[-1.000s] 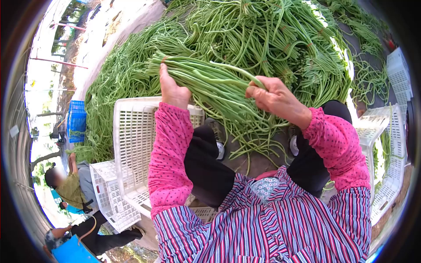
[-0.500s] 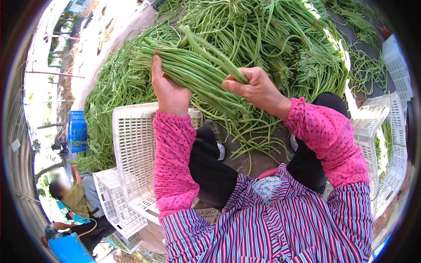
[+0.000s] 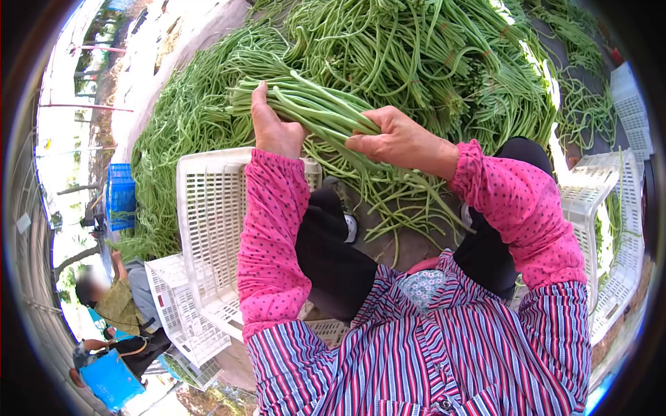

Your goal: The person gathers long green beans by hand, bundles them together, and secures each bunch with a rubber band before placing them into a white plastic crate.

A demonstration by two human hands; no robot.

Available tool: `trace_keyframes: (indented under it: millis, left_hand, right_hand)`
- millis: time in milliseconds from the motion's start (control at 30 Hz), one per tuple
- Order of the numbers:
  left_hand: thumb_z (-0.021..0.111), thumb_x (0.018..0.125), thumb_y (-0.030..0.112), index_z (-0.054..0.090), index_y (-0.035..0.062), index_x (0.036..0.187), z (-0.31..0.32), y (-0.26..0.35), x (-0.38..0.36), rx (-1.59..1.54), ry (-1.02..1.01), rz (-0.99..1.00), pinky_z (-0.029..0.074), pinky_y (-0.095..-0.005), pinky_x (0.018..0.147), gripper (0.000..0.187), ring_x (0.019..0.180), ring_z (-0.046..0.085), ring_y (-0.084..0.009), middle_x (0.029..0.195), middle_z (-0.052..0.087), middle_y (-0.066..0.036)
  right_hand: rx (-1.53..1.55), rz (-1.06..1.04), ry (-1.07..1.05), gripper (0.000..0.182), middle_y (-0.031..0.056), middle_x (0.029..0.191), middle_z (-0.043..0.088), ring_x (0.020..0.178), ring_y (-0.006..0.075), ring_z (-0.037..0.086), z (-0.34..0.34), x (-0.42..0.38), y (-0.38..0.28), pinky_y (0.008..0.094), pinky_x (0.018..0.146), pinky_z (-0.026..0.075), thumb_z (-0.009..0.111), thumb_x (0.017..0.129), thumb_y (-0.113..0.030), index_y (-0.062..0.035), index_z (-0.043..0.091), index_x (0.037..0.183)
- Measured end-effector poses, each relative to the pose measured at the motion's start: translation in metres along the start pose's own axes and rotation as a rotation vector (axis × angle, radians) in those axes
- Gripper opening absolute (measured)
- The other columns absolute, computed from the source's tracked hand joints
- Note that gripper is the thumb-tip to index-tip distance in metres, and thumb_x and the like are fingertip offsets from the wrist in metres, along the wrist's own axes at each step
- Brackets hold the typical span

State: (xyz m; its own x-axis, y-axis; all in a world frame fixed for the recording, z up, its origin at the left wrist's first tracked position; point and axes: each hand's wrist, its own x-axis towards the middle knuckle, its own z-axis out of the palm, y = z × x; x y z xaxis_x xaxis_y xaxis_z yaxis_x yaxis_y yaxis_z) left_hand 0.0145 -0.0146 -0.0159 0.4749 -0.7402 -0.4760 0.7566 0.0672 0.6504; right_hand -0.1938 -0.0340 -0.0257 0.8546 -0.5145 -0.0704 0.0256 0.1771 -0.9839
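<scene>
Ground [image 3: 380, 251] and bean pile [image 3: 416, 55]: two-handed grasp

Bean pile covers the ground's far side. Left hand [image 3: 276, 130]: grasping the bean bundle [image 3: 319, 104] near one end, thumb extended. Right hand [image 3: 402, 142]: fingers and thumb clasped around the same bundle, farther along. Bundle position: above the pile's near edge. White crate [image 3: 184, 222]: beside the pink left sleeve [image 3: 274, 236].

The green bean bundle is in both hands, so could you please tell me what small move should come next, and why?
Probably the right hand should press the beans in its grip flush onto the bundle, because the left hand supports it nearer the other end while one bean's tip sticks out at the far edge.
</scene>
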Motion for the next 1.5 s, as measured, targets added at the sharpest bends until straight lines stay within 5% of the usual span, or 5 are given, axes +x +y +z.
trace_keyframes:
  millis: [533,633,767,1100,1500]
  left_hand:
    - [0.048,0.091,0.036,0.059,0.0055,0.102,-0.02,0.027,0.007,0.046,0.26,0.156,0.049,-0.0507,0.087,0.035,0.095,0.061,-0.0338,0.101,0.064,-0.015]
    - [0.055,0.07,-0.018,0.038,-0.0102,0.131,-0.079,0.025,0.032,1.27,-0.082,0.918,0.048,-0.0325,0.092,0.064,0.1,0.06,-0.028,0.118,0.053,-0.021]
    - [0.056,0.07,-0.016,0.033,-0.0091,0.133,-0.061,0.015,0.026,0.952,-0.326,0.589,0.049,-0.0345,0.092,0.068,0.103,0.059,-0.0286,0.117,0.053,-0.022]
    - [0.057,0.091,0.02,0.044,0.0063,0.129,-0.024,-0.003,-0.005,0.362,-0.108,0.067,0.053,-0.0397,0.081,0.042,0.099,0.057,-0.0246,0.114,0.053,-0.014]
    - [0.068,0.072,-0.011,0.04,0.0026,0.129,-0.058,-0.016,-0.005,1.138,-0.647,0.911,0.05,-0.0397,0.091,0.065,0.105,0.056,-0.0269,0.12,0.051,-0.017]
  right_hand:
    - [0.202,0.155,0.022,0.019,0.0009,0.066,0.06,0.041,0.0011,0.04,-0.062,-0.071,-0.015,0.0167,0.036,0.028,0.059,0.093,-0.021,-0.0042,0.062,0.084]
    - [0.215,0.153,0.075,0.018,-0.0006,0.066,0.061,0.043,0.0011,0.041,-0.055,-0.065,-0.021,0.0176,0.037,0.028,0.06,0.092,-0.022,-0.0051,0.063,0.087]
    - [0.186,0.087,0.13,0.019,-0.0033,0.062,0.059,0.047,0.0012,0.042,-0.058,-0.055,-0.004,0.0196,0.042,0.03,0.064,0.089,-0.025,-0.0064,0.062,0.085]
    - [-0.346,-0.36,0.614,0.018,0.0024,0.062,0.058,0.058,0.0094,0.055,-0.069,-0.083,-0.048,0.0269,0.053,0.046,0.056,0.094,-0.018,-0.0016,0.055,0.088]
    - [-1.628,-0.179,1.504,0.023,0.0098,0.064,0.057,0.053,0.0217,0.055,-0.249,-0.356,-0.146,0.0366,0.05,0.042,0.054,0.094,-0.034,-0.0133,0.059,0.103]
